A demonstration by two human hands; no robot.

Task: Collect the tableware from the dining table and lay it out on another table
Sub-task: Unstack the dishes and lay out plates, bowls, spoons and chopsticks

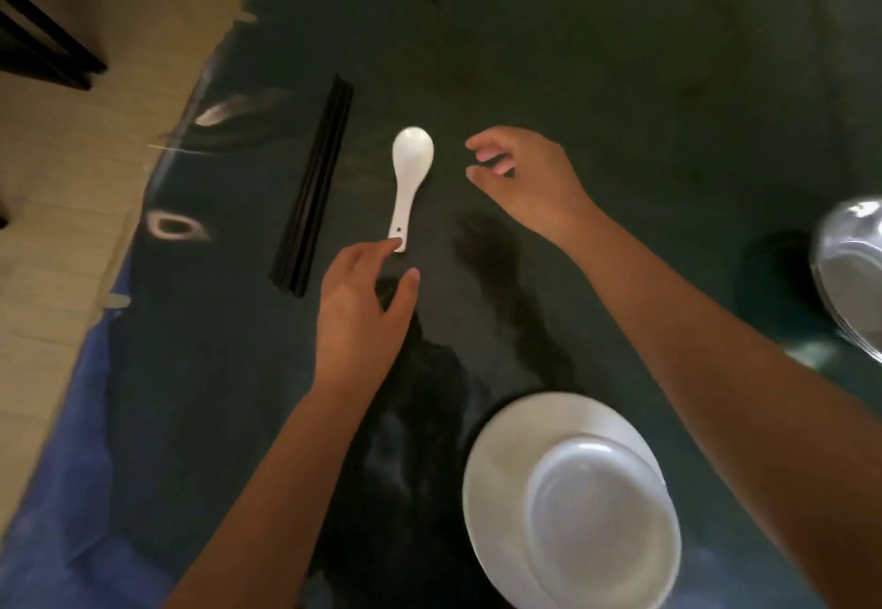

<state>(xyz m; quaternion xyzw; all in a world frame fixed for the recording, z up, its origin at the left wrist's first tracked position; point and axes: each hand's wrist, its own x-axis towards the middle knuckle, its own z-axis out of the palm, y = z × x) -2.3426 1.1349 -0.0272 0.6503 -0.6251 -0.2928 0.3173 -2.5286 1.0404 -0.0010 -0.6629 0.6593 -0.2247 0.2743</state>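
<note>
A white ceramic spoon lies on the dark glossy table, bowl end pointing away from me. My left hand is just below its handle, index fingertip touching the handle end, fingers relaxed and holding nothing. My right hand hovers to the right of the spoon's bowl, fingers loosely curled and empty. A pair of black chopsticks lies to the left of the spoon. Near me a white bowl sits on a white plate.
A clear glass bowl stands at the right edge of the view. The table's left edge runs diagonally, with a blue cloth hanging below it. Dark chair legs stand on the wood floor at the upper left.
</note>
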